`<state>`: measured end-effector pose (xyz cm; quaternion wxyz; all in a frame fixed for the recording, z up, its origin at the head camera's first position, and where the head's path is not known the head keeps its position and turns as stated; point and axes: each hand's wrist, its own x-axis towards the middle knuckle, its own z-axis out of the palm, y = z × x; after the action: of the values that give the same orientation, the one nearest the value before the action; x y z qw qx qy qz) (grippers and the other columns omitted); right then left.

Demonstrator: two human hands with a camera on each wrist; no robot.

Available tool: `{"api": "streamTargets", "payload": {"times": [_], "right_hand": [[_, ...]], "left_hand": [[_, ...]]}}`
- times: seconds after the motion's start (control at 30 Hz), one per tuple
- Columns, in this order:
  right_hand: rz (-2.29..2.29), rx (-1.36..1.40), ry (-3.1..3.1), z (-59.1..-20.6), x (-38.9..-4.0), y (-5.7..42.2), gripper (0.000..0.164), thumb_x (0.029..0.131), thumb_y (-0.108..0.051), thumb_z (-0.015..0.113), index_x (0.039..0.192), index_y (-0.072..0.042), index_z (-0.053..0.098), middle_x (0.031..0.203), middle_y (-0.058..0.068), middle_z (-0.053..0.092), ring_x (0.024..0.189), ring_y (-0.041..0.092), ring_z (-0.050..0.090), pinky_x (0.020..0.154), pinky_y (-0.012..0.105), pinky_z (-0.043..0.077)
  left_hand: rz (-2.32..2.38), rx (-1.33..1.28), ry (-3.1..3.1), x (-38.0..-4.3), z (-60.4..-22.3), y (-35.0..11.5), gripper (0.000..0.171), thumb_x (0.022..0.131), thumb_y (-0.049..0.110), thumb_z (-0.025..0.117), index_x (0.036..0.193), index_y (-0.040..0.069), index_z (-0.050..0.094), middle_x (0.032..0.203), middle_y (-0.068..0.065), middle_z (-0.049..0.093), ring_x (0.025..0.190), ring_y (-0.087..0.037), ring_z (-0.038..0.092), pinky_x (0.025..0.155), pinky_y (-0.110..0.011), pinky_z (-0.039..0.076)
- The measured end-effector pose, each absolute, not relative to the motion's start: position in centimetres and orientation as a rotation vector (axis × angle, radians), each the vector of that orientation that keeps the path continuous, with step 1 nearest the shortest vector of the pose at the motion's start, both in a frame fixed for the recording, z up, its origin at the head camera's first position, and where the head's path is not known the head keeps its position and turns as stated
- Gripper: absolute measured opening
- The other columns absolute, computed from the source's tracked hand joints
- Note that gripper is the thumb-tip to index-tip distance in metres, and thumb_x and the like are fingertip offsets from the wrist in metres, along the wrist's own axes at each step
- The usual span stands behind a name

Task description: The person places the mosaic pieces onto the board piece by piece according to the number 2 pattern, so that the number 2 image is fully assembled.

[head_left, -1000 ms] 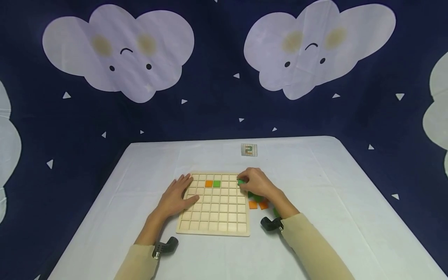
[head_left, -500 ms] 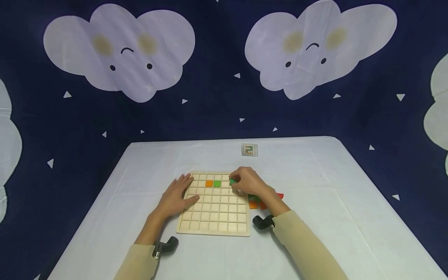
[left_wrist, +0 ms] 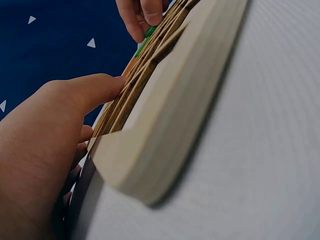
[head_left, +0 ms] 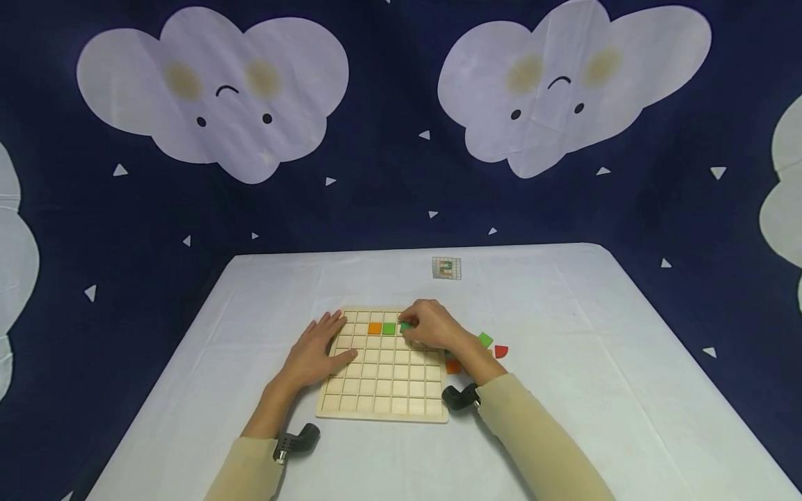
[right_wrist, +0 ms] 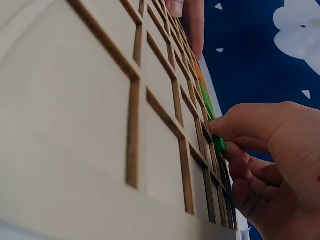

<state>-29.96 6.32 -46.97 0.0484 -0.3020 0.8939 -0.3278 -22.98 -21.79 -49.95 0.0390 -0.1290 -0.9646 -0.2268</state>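
Note:
A pale wooden grid board (head_left: 391, 390) lies on the white table. An orange tile (head_left: 374, 328) and a light green tile (head_left: 389, 328) sit side by side in its second row from the back. My left hand (head_left: 313, 356) rests along the board's left edge with fingers spread and the thumb over the outer squares. With thumb and fingertips, my right hand (head_left: 434, 325) pinches a green piece (right_wrist: 219, 144), right beside the light green tile. Much of that piece is hidden by the fingers, so I cannot tell its full shape.
Right of the board lie an orange tile (head_left: 453, 367), a green tile (head_left: 485, 339) and a red rounded piece (head_left: 501, 351), partly around my right forearm. Toward the back of the table is a small card (head_left: 446, 268) with a coloured grid pattern. Dark cloth hangs behind.
My right hand has moved left over the board with the green piece, from the right edge to beside the light green tile. The left hand has stayed in place.

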Motion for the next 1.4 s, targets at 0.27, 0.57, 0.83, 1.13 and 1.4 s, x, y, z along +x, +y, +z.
{"api": "streamTargets", "payload": {"times": [0.27,0.57,0.83,1.13,1.4], "right_hand": [[-1.011,-0.979,2.708,-46.7,-29.6,5.9,0.027,0.083,-0.011,0.075,0.109,-0.006,0.073,0.097,0.000,0.067,0.083,0.010,0.062,0.073,0.024,0.053],[-0.928,-0.997,2.770,-47.0,-29.5,5.5,0.026,0.083,-0.015,0.075,0.108,-0.010,0.074,0.094,-0.003,0.066,0.081,0.006,0.060,0.072,0.022,0.052],[-0.882,-1.029,2.788,-47.0,-29.3,5.6,0.029,0.082,-0.014,0.075,0.110,-0.011,0.074,0.096,-0.002,0.066,0.080,0.006,0.060,0.073,0.025,0.052],[-0.868,-1.014,2.802,-46.9,-29.3,6.6,0.033,0.080,-0.015,0.075,0.113,-0.011,0.073,0.099,-0.004,0.064,0.082,0.007,0.059,0.074,0.025,0.051],[-0.921,-0.986,2.807,-46.6,-29.1,8.4,0.029,0.083,-0.014,0.073,0.112,-0.010,0.073,0.095,-0.005,0.064,0.076,0.008,0.055,0.066,0.026,0.050]], "left_hand": [[-0.678,-0.381,-2.962,-23.0,-49.8,-21.8,0.086,0.085,0.063,0.058,0.149,0.010,0.037,0.155,-0.004,0.028,0.144,-0.022,0.017,0.118,-0.040,0.010],[-0.685,-0.386,-2.965,-22.9,-49.9,-21.8,0.085,0.085,0.062,0.058,0.149,0.010,0.036,0.156,-0.003,0.027,0.144,-0.022,0.017,0.118,-0.040,0.009],[-0.687,-0.385,-2.974,-23.0,-49.8,-21.9,0.085,0.086,0.063,0.057,0.150,0.011,0.035,0.156,-0.003,0.026,0.144,-0.021,0.016,0.118,-0.039,0.009],[-0.699,-0.391,-2.970,-23.0,-49.7,-21.8,0.084,0.086,0.061,0.058,0.149,0.010,0.036,0.156,-0.003,0.026,0.144,-0.022,0.016,0.118,-0.039,0.009],[-0.696,-0.387,-2.963,-23.1,-49.9,-21.8,0.084,0.085,0.060,0.059,0.149,0.010,0.036,0.156,-0.003,0.027,0.144,-0.023,0.017,0.118,-0.040,0.009]]}}
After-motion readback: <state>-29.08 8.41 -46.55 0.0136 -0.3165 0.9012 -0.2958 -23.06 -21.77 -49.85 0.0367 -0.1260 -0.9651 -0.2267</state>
